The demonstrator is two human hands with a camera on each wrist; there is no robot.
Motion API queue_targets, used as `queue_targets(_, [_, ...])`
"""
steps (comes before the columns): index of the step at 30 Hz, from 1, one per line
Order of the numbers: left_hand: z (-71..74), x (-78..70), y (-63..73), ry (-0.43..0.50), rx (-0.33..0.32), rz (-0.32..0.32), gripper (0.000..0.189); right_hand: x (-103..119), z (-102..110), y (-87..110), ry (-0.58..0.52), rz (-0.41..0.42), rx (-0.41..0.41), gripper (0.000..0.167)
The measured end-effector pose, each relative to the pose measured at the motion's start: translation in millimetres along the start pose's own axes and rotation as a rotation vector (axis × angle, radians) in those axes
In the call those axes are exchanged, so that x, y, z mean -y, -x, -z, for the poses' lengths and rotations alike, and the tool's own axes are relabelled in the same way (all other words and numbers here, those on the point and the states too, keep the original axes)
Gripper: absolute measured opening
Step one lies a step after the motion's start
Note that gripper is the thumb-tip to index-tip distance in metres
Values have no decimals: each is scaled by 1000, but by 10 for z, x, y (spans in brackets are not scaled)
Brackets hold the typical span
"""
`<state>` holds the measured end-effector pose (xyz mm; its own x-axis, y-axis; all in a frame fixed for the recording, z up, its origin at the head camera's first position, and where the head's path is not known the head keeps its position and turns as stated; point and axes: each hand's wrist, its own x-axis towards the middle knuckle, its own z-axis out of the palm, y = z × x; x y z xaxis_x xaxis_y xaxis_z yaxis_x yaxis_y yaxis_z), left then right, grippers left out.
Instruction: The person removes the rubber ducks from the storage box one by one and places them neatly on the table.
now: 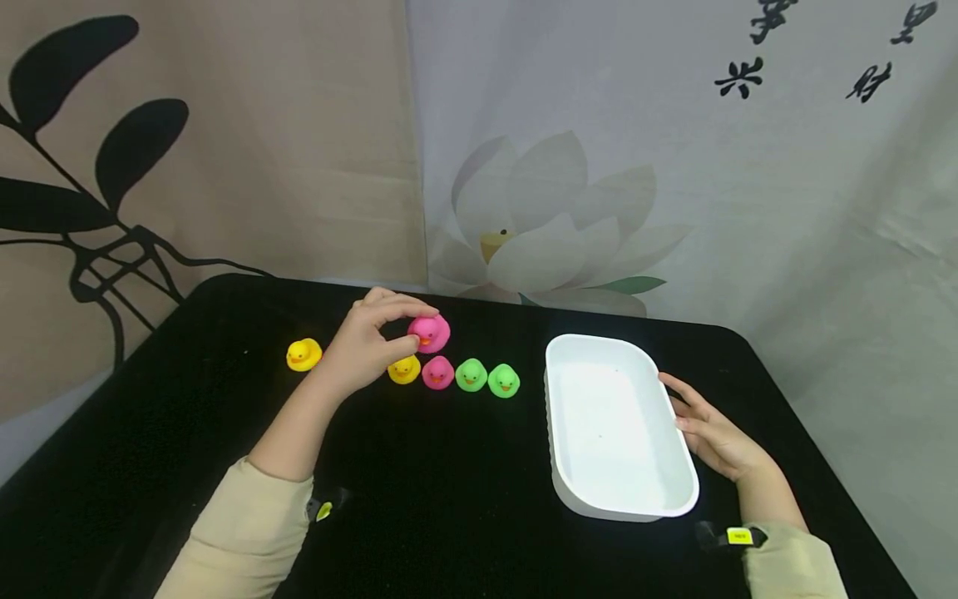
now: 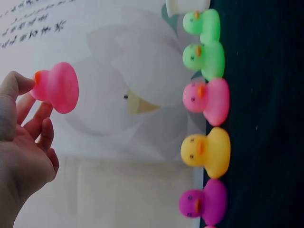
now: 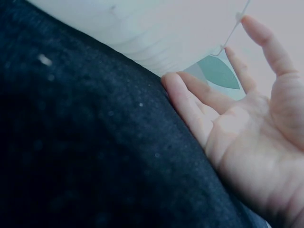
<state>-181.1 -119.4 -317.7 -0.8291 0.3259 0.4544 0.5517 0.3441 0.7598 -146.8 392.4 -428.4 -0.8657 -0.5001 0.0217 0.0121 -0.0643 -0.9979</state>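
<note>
My left hand [image 1: 364, 343] pinches a pink rubber duck [image 1: 430, 333] between thumb and fingers, raised over the row of ducks. That row holds a yellow duck [image 1: 404, 369], another pink duck [image 1: 437, 373] and two green ducks [image 1: 471, 375]. In the left wrist view a purple duck [image 2: 204, 203] continues the row; the left hand and arm hide it from the head view. On the right, my right hand [image 1: 718, 437] touches the side of a white plastic tub [image 1: 621, 433] with extended fingers, thumb and fingertips at its rim and wall.
A separate yellow duck [image 1: 303, 354] stands left of my left forearm. Everything sits on a black-covered table [image 1: 449, 499] with rounded far corners. Behind its far edge hangs a printed cloth backdrop [image 1: 299, 150] with a lotus, leaves and writing.
</note>
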Motion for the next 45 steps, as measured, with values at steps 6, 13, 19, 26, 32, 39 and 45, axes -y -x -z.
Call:
queue_targets(6, [194,13,12,-33,-36,51,31,8,-7,-9,-4,0,4,66])
queue_targets(13, [444,37,69,-35,-72,100,31,2,-3,-8,4,-3,-5,66])
queue_targets(19, [637,126,120,-42,-118,75,31,7,-8,-3,8,-9,-10,66])
queue_targets(26, [811,196,194,-78,-157,120,28,9,-11,-5,15,-11,-14,66])
queue_targets(32, [941,276,267,-106,-189,190,28,14,-14,-4,15,-11,-13,66])
queue_targets(39, [1087,425,346,-150,-209,290,31,12,-11,-1,6,-2,-2,66])
queue_targets(45, [1168,557,420,-182,-225,326,33,4,-9,-2,3,2,-4,66])
